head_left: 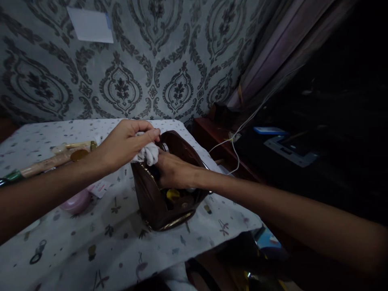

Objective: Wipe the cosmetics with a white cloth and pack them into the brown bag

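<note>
A brown zippered bag (147,202) stands with its top open on the patterned white tablecloth (115,250). My left hand (129,141) is at the bag's far left rim, its fingers closed on a crumpled white cloth (148,154). My right hand (177,169) reaches down into the opening, and its fingertips are hidden inside. Below the right wrist, a yellow item (173,195) shows within the bag among dark contents that I cannot make out.
Left of the bag lie a long tube-like item (45,165), a pink rounded object (75,202) and a small tag (98,188). A white cable (239,129) runs along the right beside a dark red surface (206,129). The patterned wall (151,60) stands behind the table.
</note>
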{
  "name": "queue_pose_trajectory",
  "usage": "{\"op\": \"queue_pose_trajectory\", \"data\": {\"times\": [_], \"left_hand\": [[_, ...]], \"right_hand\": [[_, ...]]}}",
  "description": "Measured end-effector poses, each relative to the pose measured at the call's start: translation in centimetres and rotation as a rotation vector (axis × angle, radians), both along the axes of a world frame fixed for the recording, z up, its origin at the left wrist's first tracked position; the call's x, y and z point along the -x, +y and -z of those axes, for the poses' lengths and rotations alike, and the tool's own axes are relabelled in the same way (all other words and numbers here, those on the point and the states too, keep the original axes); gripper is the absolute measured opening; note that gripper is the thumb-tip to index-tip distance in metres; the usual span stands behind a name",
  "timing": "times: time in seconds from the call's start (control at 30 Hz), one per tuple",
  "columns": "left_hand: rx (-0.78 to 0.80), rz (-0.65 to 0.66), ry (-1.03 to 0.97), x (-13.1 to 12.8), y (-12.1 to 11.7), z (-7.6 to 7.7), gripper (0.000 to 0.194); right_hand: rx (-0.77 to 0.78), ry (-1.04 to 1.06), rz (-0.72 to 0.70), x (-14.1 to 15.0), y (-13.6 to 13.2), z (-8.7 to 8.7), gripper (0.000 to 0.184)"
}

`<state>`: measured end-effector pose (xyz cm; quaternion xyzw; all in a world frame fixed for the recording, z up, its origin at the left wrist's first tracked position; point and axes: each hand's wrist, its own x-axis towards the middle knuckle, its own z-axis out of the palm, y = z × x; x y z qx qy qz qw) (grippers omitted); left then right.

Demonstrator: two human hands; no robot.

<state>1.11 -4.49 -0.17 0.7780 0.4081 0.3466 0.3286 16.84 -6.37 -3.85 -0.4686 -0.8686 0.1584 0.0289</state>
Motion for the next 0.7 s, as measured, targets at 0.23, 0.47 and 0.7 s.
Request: {"op": "queue_pose_trajectory", "data": {"times": [0.23, 0.47, 0.7], "left_hand": [[0.105, 0.028, 0.026, -0.3, -0.9, -1.0, 0.024], [0.064, 0.043, 0.048, -0.3, -0.8, -0.6, 0.026], [0.013, 0.038, 0.094, 0.1, -0.7, -0.1, 0.03]], "right_hand": [[-0.038, -0.149, 0.099, -2.0, -0.3, -0.9, 0.059], [-0.036, -0.033, 0.028, -1.3, 0.1, -0.3, 0.059], [0.029, 0.114, -0.02, 1.3, 2.3, 1.1, 0.044]]}}
